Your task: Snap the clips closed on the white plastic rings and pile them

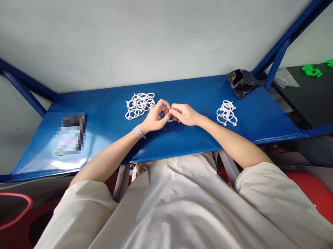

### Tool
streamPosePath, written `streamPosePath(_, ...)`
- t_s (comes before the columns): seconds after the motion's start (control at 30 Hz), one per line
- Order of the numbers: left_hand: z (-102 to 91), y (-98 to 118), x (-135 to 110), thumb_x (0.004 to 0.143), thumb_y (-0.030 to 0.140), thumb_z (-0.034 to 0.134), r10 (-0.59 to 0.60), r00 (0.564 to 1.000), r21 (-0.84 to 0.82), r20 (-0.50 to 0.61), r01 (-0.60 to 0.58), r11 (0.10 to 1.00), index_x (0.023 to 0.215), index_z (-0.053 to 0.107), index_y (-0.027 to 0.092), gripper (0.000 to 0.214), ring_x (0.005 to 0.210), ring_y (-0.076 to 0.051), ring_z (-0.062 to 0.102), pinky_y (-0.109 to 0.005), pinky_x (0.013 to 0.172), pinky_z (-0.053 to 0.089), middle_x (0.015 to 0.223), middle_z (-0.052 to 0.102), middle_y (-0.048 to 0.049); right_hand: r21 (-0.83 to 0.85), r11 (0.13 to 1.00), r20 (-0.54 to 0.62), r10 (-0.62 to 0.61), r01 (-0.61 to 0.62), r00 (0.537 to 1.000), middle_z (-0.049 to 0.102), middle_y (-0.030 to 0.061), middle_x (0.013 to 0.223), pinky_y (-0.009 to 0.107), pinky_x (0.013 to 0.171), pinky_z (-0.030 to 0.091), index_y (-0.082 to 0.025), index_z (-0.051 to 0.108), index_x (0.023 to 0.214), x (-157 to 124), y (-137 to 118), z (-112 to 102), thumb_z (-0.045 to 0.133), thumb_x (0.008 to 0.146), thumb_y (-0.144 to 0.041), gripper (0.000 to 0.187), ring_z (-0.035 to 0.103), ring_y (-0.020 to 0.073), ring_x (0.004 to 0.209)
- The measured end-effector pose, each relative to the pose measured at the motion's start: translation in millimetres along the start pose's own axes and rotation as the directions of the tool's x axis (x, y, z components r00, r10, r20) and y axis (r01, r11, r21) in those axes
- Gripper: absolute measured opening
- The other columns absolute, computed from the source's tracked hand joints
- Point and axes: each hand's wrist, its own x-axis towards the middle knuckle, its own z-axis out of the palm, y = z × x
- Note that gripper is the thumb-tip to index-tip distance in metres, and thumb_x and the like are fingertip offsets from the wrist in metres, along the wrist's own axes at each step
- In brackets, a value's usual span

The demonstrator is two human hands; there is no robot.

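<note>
Both my hands meet over the middle of the blue table (103,102). Between them is a white plastic ring (170,120), mostly covered by my fingers. My left hand (156,115) pinches it from the left, thumb and forefinger closed. From the other side my right hand (185,114) grips it with thumb and fingers together. A pile of white rings (140,104), each with a small knob, lies just left of my left hand. Further right sits a smaller group of white rings (226,114).
A crumpled black plastic bag (242,83) stands open at the back right corner. On the left lies a pixelated flat object (69,135). Blue frame bars (277,61) rise at both sides. Bright green pieces (312,71) rest on a dark surface at right.
</note>
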Motion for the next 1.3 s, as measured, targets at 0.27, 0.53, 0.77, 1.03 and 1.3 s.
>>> streamPosePath(0.27, -1.7, 0.9, 0.9, 0.103, 0.044, 0.066, 0.02, 1.0, 0.023, 0.0, -0.02, 1.0, 0.106, 0.051, 0.021, 0.028, 0.066, -0.013, 0.065, -0.025, 0.061, 0.049, 0.076, 0.065, 0.0005, 0.05, 0.999, 0.019, -0.002, 0.001, 1.0, 0.061, -0.0017, 0.068, 0.026, 0.057, 0.042, -0.022, 0.049, 0.077, 0.0, 0.4, -0.9, 0.05, 0.107, -0.04, 0.035, 0.055, 0.0129, 0.056)
streamPosePath(0.53, -2.3, -0.8, 1.3, 0.101, 0.044, 0.068, 0.047, 0.999, 0.053, -0.009, -0.047, 0.997, 0.103, 0.052, 0.021, 0.028, 0.065, -0.012, 0.059, -0.025, 0.062, 0.049, 0.079, 0.062, 0.0002, 0.069, 0.998, 0.015, 0.004, -0.005, 1.0, 0.06, -0.0011, 0.069, 0.026, 0.058, 0.042, -0.021, 0.05, 0.077, -0.5, -0.2, -2.0, 0.05, 0.108, -0.052, 0.044, 0.055, 0.0124, 0.058)
streamPosePath(0.77, -1.5, -2.6, 0.9, 0.101, 0.044, 0.068, 0.045, 0.997, 0.079, -0.061, -0.04, 0.996, 0.106, 0.055, 0.02, 0.028, 0.069, -0.012, 0.061, -0.026, 0.065, 0.051, 0.087, 0.064, -0.0024, 0.036, 0.999, -0.048, -0.02, 0.021, 0.999, 0.061, -0.0006, 0.07, 0.025, 0.057, 0.038, -0.021, 0.053, 0.08, 0.2, 2.9, -0.9, 0.055, 0.105, -0.054, 0.042, 0.053, 0.0131, 0.06)
streamPosePath(1.03, -2.2, -2.0, 1.1, 0.102, 0.048, 0.067, 0.043, 0.994, 0.095, -0.102, -0.033, 0.995, 0.105, 0.056, 0.02, 0.03, 0.071, -0.012, 0.062, -0.026, 0.065, 0.052, 0.089, 0.065, -0.0034, 0.069, 0.997, -0.067, -0.016, 0.021, 0.998, 0.06, -0.0004, 0.071, 0.026, 0.057, 0.04, -0.021, 0.056, 0.085, 0.8, 4.2, -0.4, 0.059, 0.103, -0.058, 0.042, 0.053, 0.0136, 0.062)
streamPosePath(1.3, -2.3, -2.9, 0.6, 0.1, 0.049, 0.07, 0.05, 0.994, 0.101, -0.101, -0.04, 0.994, 0.104, 0.059, 0.019, 0.032, 0.07, -0.012, 0.063, -0.027, 0.066, 0.053, 0.088, 0.067, -0.0036, 0.046, 0.998, -0.069, -0.027, 0.03, 0.997, 0.056, -0.0017, 0.067, 0.025, 0.054, 0.037, -0.021, 0.056, 0.084, 0.4, 2.6, -1.4, 0.058, 0.103, -0.062, 0.045, 0.049, 0.0129, 0.059)
